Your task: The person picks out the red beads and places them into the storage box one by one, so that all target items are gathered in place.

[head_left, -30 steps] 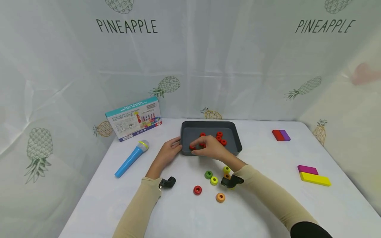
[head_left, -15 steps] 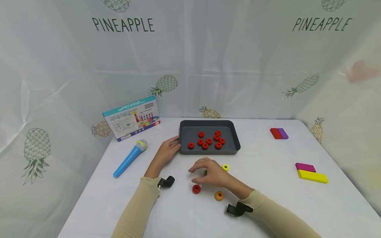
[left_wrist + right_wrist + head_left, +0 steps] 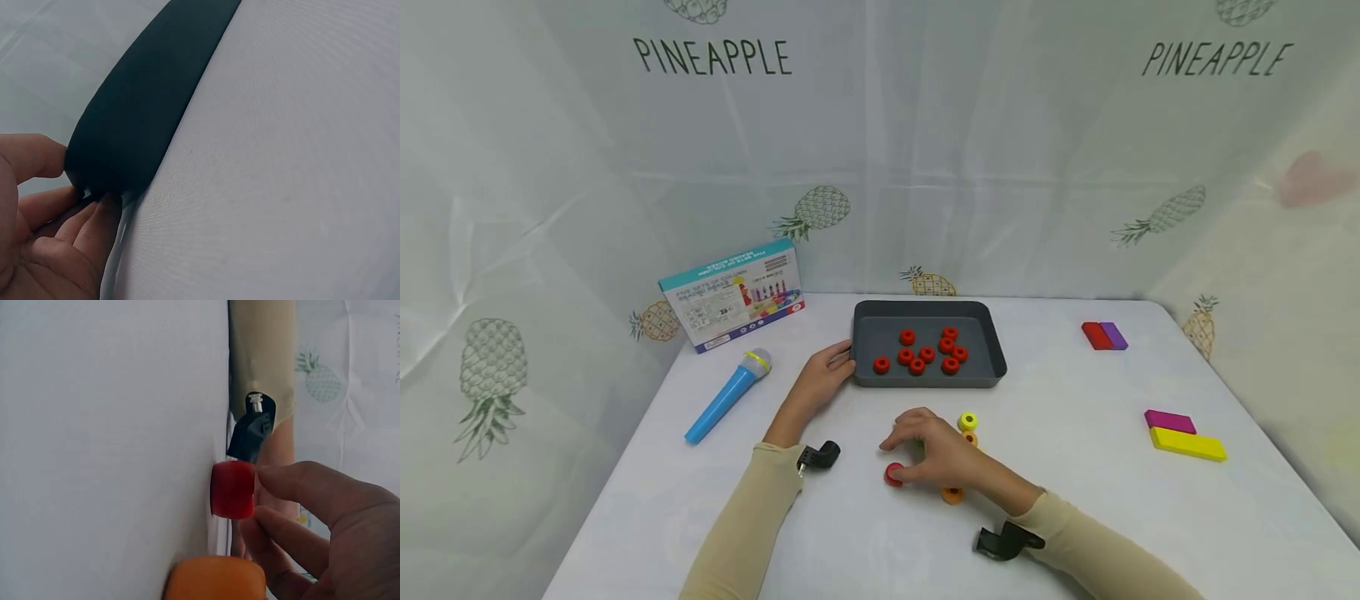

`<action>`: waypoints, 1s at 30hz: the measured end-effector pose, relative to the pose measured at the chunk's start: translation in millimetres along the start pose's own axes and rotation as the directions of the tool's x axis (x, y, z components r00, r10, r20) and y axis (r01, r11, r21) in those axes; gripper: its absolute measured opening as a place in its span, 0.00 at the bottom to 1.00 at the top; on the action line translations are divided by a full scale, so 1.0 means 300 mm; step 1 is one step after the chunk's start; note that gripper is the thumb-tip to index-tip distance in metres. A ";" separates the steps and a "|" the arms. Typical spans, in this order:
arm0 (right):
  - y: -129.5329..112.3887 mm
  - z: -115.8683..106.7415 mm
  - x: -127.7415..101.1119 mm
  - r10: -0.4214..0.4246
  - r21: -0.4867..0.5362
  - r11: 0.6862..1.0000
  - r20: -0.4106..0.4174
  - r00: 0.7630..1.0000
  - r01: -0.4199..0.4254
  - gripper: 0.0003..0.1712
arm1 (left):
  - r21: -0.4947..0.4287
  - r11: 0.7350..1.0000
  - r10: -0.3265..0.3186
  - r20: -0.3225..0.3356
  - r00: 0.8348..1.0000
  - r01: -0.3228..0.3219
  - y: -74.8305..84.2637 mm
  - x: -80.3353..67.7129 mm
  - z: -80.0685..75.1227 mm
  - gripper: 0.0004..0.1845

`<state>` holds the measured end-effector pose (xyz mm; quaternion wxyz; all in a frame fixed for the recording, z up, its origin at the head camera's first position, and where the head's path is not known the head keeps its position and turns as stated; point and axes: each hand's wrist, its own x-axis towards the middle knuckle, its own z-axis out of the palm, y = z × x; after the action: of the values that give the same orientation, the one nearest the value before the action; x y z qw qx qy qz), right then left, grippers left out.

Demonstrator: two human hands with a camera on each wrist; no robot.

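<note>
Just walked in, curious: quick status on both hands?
Left hand holds tray corner. Right hand pinching red ring on table. Orange ring close beside.

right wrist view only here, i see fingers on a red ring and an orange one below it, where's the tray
Observer: The dark tray sits further back on the table, beyond the right hand; the red ring lies on the table in front of it.
Operator: anything in it
Observer: Eight red rings, no other colour.
Operator: and the other hand
Observer: The left hand grips the tray's near left corner, thumb on the rim.
</note>
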<state>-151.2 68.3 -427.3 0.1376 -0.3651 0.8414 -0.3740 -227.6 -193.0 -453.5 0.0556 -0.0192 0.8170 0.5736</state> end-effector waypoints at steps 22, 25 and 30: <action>0.015 0.004 -0.009 -0.091 -0.019 0.996 0.041 0.995 0.092 0.11 | -0.042 0.999 -0.008 0.010 1.000 0.008 -0.007 0.004 0.004 0.28; 0.014 -0.008 -0.003 -0.111 -0.016 0.994 0.022 0.994 0.111 0.12 | -0.042 0.999 -0.004 0.008 1.000 0.005 -0.012 0.007 0.004 0.28; 0.015 -0.040 0.017 -0.088 -0.016 0.996 0.007 0.996 0.088 0.12 | -0.041 0.999 -0.010 0.014 1.000 0.011 -0.007 0.006 -0.001 0.28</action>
<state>-163.1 73.1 -422.1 0.1208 -0.4042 0.8269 -0.3718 -229.2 -193.8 -455.5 0.0638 -0.0206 0.8045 0.5901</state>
